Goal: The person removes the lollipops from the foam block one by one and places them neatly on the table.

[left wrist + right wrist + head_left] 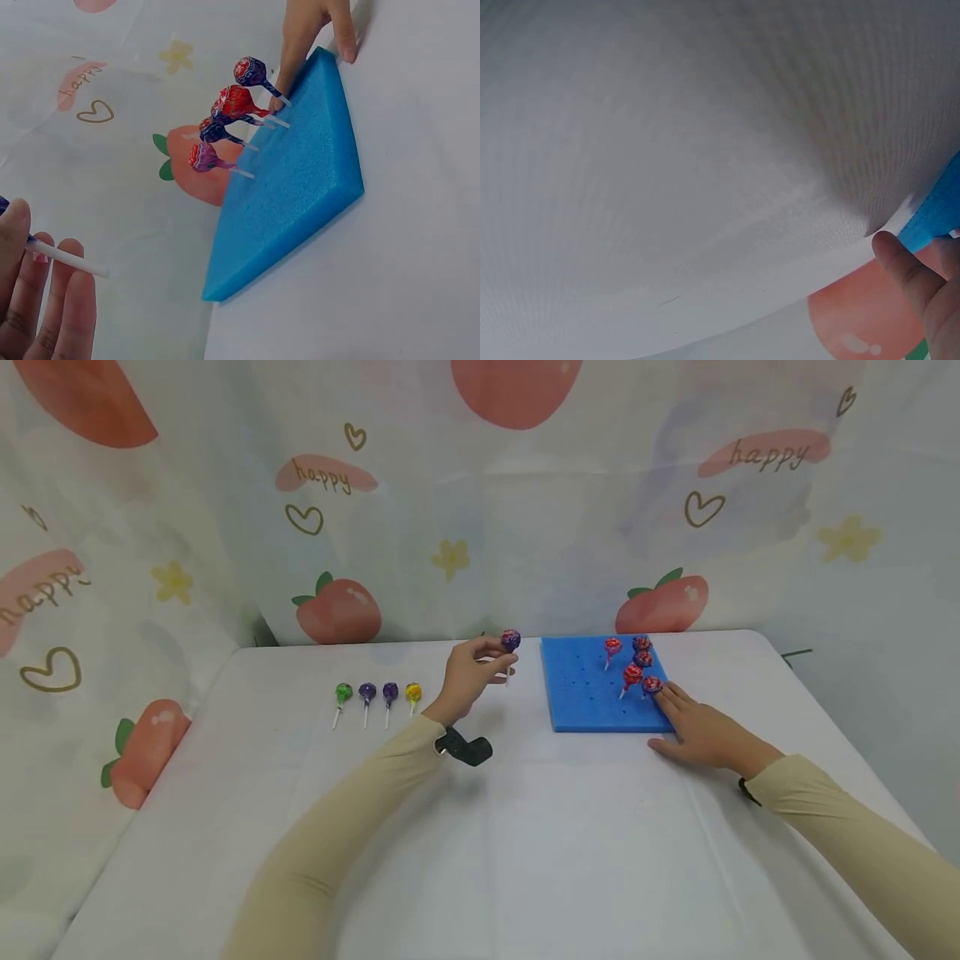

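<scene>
My left hand [468, 678] pinches a purple-wrapped lollipop [510, 640] between thumb and fingers, above the table and left of the blue foam board [573, 714]. Its white stick points downward in the head view. Several lollipops stand in the board by their sticks, toward its right side, among them a red one [632, 675] and a dark blue and red one [250, 71]. My right hand [705, 731] rests with straight fingers at the board's right edge, beside the nearest lollipop [652, 686]. The right wrist view shows only part of that hand [922, 289] and a board corner.
On the white table [480, 860], left of my left hand, a row of lollipops lies flat: a green one [343, 693], two purple ones [367, 693] and a yellow one [413, 692]. A printed curtain [525, 527] hangs behind the table.
</scene>
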The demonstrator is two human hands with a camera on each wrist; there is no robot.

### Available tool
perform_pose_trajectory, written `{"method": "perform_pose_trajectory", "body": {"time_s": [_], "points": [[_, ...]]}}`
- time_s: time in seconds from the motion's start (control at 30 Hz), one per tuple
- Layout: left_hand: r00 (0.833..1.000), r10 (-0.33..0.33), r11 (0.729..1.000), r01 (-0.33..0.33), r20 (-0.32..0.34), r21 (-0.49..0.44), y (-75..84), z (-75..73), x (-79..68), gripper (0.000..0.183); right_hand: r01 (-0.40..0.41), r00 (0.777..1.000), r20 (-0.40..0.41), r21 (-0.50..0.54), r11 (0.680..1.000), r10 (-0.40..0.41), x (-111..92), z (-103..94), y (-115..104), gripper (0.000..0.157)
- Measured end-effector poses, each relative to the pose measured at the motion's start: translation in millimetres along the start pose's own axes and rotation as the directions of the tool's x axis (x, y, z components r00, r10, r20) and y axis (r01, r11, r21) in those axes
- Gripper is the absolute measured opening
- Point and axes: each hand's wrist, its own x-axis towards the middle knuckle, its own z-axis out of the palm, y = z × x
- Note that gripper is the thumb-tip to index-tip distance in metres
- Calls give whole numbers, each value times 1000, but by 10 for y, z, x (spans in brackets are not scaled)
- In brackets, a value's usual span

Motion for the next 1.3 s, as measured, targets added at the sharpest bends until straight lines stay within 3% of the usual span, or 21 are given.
{"method": "perform_pose_trajectory", "body": {"time_s": [0.27,0.6,0.87,1.1,1.3], "points": [[996,-58,998,57,-66,-13,-46,-371,-256,26,-4,1000,-3,3,1000,4,5,8,14,86],[978,-128,988,140,-167,68,-164,-901,-632,31,5,1000,-3,8,1000,-5,-12,-17,-22,85],[940,-213,956,257,-268,143,-291,-1275,-908,37,0,1000,0,0,1000,0,-1,-7,-9,86],[922,-200,926,288,-330,244,-445,-1620,-1152,35,1,1000,2,-1,1000,-1,11,4,6,86],[916,-208,895,320,-344,311,-526,-1876,-1319,34,8,1000,0,1,1000,-8,7,-1,24,86]]}}
